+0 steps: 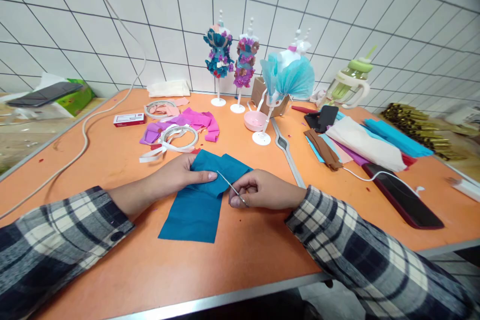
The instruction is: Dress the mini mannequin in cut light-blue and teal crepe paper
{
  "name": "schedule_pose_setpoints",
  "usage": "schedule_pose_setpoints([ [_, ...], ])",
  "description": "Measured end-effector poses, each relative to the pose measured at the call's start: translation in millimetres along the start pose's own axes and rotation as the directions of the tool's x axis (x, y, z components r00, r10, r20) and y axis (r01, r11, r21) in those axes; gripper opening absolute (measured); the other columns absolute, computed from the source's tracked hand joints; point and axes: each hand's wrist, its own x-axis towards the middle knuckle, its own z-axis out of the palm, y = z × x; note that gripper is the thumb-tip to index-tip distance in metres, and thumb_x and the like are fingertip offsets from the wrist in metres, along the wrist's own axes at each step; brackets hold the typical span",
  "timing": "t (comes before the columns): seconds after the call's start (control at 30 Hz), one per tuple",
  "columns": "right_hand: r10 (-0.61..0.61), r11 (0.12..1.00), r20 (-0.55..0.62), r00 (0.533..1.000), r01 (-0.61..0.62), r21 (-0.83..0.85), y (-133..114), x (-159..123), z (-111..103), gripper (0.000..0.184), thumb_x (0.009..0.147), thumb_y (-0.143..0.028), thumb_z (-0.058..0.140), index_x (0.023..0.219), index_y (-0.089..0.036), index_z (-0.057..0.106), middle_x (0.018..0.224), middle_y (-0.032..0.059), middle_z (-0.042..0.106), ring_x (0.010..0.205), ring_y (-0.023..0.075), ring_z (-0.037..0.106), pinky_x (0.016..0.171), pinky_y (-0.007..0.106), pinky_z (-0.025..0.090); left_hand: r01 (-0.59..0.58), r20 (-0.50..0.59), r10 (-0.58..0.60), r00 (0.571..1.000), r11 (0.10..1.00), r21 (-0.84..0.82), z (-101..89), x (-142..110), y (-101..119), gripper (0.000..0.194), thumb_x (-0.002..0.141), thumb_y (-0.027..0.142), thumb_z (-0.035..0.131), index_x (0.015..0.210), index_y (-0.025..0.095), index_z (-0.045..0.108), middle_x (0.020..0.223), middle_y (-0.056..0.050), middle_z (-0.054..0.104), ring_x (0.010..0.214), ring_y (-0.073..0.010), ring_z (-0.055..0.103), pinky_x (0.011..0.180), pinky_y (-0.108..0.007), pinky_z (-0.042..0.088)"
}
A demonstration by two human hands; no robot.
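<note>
A teal sheet of crepe paper (195, 210) lies on the orange table (112, 150) in front of me, its far end folded up. My left hand (180, 175) pinches that folded end, thumb pressed on top. My right hand (262, 189) is closed around a thin metal wire or needle (230, 186), whose tip reaches the fold beside my left thumb. Both sleeves are plaid.
Behind stand three small mannequin stands dressed in paper (219, 55) (244, 60) (288, 75), a pink bowl (255, 120), tape rolls (179, 136), magenta paper scraps (200, 121). To the right lie stacked paper sheets (363, 145), a dark phone (405, 195) and a green bottle (350, 82). A white cable (84, 135) crosses the left side.
</note>
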Motion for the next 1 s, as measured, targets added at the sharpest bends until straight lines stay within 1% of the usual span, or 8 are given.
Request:
schedule_pose_setpoints([
  [0.17,0.018,1.000,-0.013,1.000,-0.018,-0.012,1,1,0,0.044,0.076,-0.058,0.079,0.085,-0.015,0.071,0.072,-0.0026,0.056,0.064,0.0096,0.043,0.059,0.023,0.035,0.026,0.015,-0.026,1.000,0.999,0.026,-1.1,0,-1,0.032,0.072,0.047,0.085,0.091,0.021,0.082,0.099,-0.006,0.083,0.086,-0.0263,0.076,0.081,-0.037,0.061],
  [0.3,0.012,1.000,-0.028,1.000,-0.013,-0.013,2,1,0,0.043,0.075,-0.057,0.080,0.084,-0.016,0.072,0.069,-0.0032,0.056,0.062,0.0097,0.043,0.057,0.023,0.034,0.019,0.023,-0.019,1.000,1.000,0.019,-1.5,0,-2,0.032,0.073,0.046,0.086,0.092,0.020,0.082,0.100,-0.006,0.083,0.089,-0.0262,0.076,0.084,-0.037,0.061],
  [0.4,0.002,1.000,-0.022,1.000,-0.002,-0.013,0,0,0,0.040,0.076,-0.054,0.080,0.084,-0.015,0.072,0.064,-0.0047,0.052,0.060,0.0089,0.039,0.056,0.023,0.030,0.004,0.028,-0.005,1.000,1.000,0.027,-2.0,1,-2,0.032,0.073,0.045,0.085,0.093,0.020,0.082,0.101,-0.006,0.083,0.088,-0.0254,0.077,0.083,-0.036,0.061],
  [0.57,0.027,0.999,-0.038,0.999,-0.028,-0.036,-7,-2,0,0.036,0.075,-0.047,0.081,0.079,-0.014,0.070,0.057,-0.0073,0.042,0.055,0.0069,0.031,0.053,0.023,0.023,-0.017,0.033,0.015,0.999,0.998,0.060,-3.6,2,-3,0.031,0.075,0.046,0.084,0.092,0.019,0.082,0.099,-0.007,0.084,0.088,-0.0257,0.077,0.084,-0.035,0.060],
  [0.67,0.041,0.998,-0.045,0.998,-0.043,-0.036,-10,-3,1,0.035,0.075,-0.046,0.082,0.078,-0.014,0.070,0.057,-0.0075,0.042,0.055,0.0067,0.031,0.052,0.023,0.023,-0.014,0.040,0.011,0.999,0.998,0.064,-3.8,3,-3,0.031,0.076,0.046,0.083,0.092,0.020,0.082,0.098,-0.006,0.084,0.088,-0.0258,0.077,0.082,-0.035,0.061],
  [0.87,0.050,0.999,-0.048,0.998,-0.050,-0.019,-6,-1,3,0.039,0.073,-0.048,0.083,0.088,-0.013,0.074,0.063,-0.0049,0.051,0.059,0.0084,0.040,0.054,0.022,0.029,-0.019,0.065,0.014,0.998,0.997,0.076,-4.4,2,-4,0.030,0.076,0.045,0.083,0.090,0.019,0.083,0.098,-0.006,0.083,0.084,-0.0248,0.076,0.079,-0.035,0.062],
  [1.0,0.032,0.999,-0.042,0.999,-0.033,-0.017,-6,-1,2,0.038,0.074,-0.049,0.082,0.083,-0.013,0.072,0.059,-0.0064,0.045,0.056,0.0069,0.034,0.052,0.022,0.024,-0.023,0.048,0.020,0.999,0.997,0.073,-5.2,3,-5,0.032,0.075,0.046,0.084,0.090,0.018,0.082,0.097,-0.007,0.083,0.085,-0.0245,0.075,0.080,-0.035,0.061],
])
